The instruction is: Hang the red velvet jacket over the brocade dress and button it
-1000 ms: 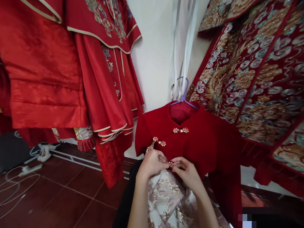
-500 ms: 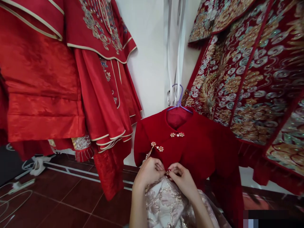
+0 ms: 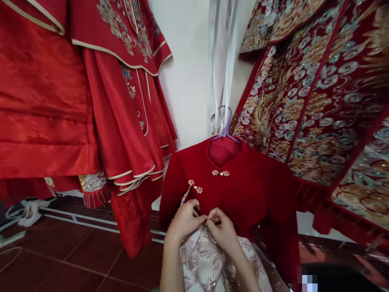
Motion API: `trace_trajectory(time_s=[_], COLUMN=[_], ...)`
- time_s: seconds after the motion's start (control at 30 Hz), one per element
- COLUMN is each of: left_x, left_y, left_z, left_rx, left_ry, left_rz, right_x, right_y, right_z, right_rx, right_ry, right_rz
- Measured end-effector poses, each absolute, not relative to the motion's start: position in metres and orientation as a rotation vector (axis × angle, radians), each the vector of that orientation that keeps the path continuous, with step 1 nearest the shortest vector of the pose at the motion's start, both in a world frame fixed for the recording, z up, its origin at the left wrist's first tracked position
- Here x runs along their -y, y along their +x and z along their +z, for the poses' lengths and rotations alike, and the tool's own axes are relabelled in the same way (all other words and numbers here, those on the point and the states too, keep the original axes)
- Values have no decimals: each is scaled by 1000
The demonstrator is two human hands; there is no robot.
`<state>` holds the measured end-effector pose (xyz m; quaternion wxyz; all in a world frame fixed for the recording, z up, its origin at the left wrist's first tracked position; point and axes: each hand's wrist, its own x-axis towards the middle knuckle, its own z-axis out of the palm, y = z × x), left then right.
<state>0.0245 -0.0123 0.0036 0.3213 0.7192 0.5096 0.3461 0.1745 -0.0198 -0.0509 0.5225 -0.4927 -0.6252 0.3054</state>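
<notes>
A long-sleeved red velvet jacket (image 3: 237, 194) hangs on a purple wire hanger (image 3: 226, 129). Gold and pearl flower clasps (image 3: 221, 173) sit at its neck, with another clasp (image 3: 195, 186) and a beaded strand at its left. Under its front hem falls a pale skirt (image 3: 203, 259) with shiny floral embroidery. My left hand (image 3: 187, 221) and my right hand (image 3: 221, 229) meet fingertip to fingertip where jacket and skirt join. Both are closed in a pinch on a small gold ornament there, which the fingers mostly cover.
Red garments with cream piping (image 3: 121, 121) hang at the left. At the right hangs a heavily embroidered dark red garment (image 3: 322, 97). White straps (image 3: 223, 69) run down to the hanger. A white rack base (image 3: 91, 221) stands on the brown tiled floor (image 3: 91, 255).
The view has shifted slightly, so the left garments sit farther left. My fingertips are closer together and now cover the small gold ornament that showed between them before.
</notes>
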Motion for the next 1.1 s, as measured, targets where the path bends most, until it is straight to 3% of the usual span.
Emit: trace_trajectory(time_s=[0.23, 0.4, 1.1], left_x=[-1, -7, -13], left_y=[45, 50, 71], left_z=[8, 1, -6], left_rx=[-1008, -845, -1042], left_ry=[1204, 855, 741], left_rz=[1496, 1540, 1682], right_x=[56, 63, 55], right_y=[213, 222, 231], right_z=[-9, -4, -12], right_rx=[1738, 1795, 1679], right_ry=[-1046, -1053, -1106], right_rz=[1184, 1115, 945])
